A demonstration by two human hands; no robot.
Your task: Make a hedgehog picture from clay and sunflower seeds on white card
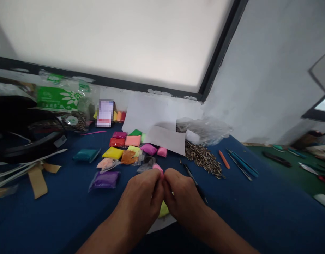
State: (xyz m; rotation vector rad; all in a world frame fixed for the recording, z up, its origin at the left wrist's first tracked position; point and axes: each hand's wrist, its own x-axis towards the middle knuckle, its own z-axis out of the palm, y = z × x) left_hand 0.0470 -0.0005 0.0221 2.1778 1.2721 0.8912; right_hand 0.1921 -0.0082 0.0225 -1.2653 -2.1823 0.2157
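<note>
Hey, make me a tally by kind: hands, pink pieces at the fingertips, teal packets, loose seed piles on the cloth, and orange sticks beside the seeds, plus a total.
Hands: 2 (left hand, right hand)
Pink piece: 1
Teal packet: 1
Loose seed pile: 1
Orange stick: 1
Total: 6

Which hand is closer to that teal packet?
Left: the left hand is right of the teal packet and lower in view; the right hand is farther right.

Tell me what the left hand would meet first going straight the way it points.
Most likely the right hand, directly beside the left hand at the fingertips; whether they touch is unclear.
</note>
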